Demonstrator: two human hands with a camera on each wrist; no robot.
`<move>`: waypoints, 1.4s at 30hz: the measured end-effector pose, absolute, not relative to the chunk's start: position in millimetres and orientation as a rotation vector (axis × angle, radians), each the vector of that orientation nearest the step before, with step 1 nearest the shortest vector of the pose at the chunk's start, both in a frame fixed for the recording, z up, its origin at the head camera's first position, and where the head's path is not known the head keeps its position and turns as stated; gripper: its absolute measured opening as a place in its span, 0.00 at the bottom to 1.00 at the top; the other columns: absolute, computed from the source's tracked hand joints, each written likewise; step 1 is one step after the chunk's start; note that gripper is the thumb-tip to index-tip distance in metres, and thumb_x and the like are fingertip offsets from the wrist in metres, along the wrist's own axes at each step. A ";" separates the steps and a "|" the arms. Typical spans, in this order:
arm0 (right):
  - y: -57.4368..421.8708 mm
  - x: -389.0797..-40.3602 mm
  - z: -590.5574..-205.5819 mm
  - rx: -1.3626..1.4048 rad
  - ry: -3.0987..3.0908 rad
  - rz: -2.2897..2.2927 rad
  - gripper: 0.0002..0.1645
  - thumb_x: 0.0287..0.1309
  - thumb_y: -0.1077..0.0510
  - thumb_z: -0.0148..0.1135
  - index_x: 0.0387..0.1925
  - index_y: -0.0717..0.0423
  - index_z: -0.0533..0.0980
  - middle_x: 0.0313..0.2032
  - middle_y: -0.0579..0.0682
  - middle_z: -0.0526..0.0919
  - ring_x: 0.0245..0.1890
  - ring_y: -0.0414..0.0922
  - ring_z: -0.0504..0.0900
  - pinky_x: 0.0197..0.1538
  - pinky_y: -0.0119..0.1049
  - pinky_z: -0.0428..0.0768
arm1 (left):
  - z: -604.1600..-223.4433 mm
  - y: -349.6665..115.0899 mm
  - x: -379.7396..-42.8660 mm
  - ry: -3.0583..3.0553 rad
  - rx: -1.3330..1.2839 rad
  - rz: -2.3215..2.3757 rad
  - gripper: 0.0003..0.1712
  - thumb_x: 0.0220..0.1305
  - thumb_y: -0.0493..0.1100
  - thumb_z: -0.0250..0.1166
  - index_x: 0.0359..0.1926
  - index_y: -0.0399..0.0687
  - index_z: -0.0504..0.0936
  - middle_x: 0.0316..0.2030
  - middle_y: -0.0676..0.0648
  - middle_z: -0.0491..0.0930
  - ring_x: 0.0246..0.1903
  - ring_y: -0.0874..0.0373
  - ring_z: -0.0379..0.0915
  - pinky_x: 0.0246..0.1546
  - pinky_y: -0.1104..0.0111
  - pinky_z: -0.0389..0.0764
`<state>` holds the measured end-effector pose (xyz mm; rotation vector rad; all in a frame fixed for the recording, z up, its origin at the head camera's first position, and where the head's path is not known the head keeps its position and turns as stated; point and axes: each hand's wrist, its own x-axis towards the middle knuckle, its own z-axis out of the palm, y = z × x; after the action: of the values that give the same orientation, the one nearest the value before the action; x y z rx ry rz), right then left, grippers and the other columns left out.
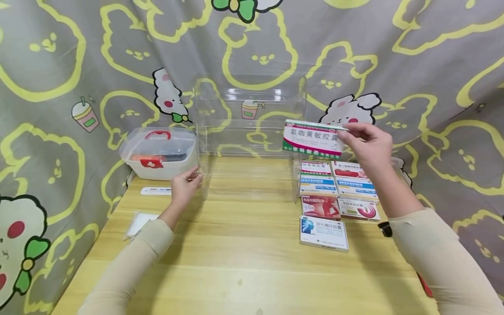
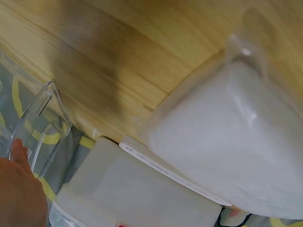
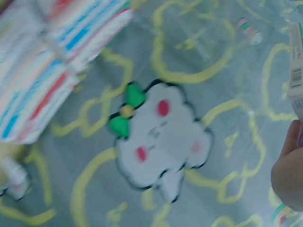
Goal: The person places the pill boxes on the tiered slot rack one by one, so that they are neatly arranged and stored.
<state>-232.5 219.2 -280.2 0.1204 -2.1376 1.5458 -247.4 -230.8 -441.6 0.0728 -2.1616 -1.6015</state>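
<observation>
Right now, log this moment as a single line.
Right hand: pinches white-green-magenta medicine box, raised | Left hand: at clear rack, left side | Other medicine boxes: on table, toward the right

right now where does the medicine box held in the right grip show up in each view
Head: the medicine box is right of centre, near mid-height, pinched in the right grip.
Left wrist: not in it.
Right wrist: the box is at the right edge, in the upper half, partly cut off.
Shared landmark: the grey curtain with yellow outlines shows in all three views.
</observation>
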 end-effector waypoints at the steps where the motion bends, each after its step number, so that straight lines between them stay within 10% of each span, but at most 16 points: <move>1: 210.0 -238.2 -277.1 0.135 -2.119 1.561 0.17 0.47 0.54 0.71 0.41 0.54 0.83 0.32 0.39 0.81 0.33 0.36 0.77 0.34 0.21 0.75 | -442.1 -231.4 -247.1 -2.159 0.076 -1.597 0.18 0.54 0.31 0.66 0.49 0.35 0.81 0.35 0.28 0.81 0.23 0.78 0.74 0.24 0.80 0.78; 13: 98.5 -317.9 -241.5 0.295 -1.809 1.819 0.12 0.45 0.61 0.73 0.35 0.57 0.83 0.28 0.41 0.82 0.31 0.37 0.78 0.37 0.25 0.76 | -431.5 -231.5 -250.1 -2.336 0.199 -1.337 0.15 0.56 0.36 0.64 0.46 0.37 0.83 0.34 0.37 0.84 0.33 0.50 0.81 0.27 0.81 0.76; 23: 56.0 -358.9 -210.3 0.257 -1.828 1.807 0.13 0.44 0.59 0.74 0.35 0.55 0.84 0.30 0.43 0.82 0.32 0.37 0.78 0.37 0.27 0.77 | -432.5 -217.9 -252.3 -2.453 0.206 -1.283 0.13 0.57 0.38 0.65 0.42 0.37 0.85 0.34 0.39 0.85 0.35 0.50 0.81 0.37 0.62 0.81; 42: -1.7 -395.5 -204.9 0.225 -1.976 1.746 0.12 0.50 0.57 0.70 0.39 0.53 0.82 0.36 0.45 0.83 0.36 0.36 0.79 0.44 0.25 0.77 | -426.9 -232.6 -243.8 -2.509 0.225 -1.307 0.10 0.57 0.37 0.65 0.39 0.38 0.85 0.34 0.40 0.85 0.34 0.52 0.81 0.37 0.67 0.82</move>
<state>-395.5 -1.7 -204.9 0.2250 -1.9762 1.7463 -243.8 -232.6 -426.9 0.2253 -2.5090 -1.3067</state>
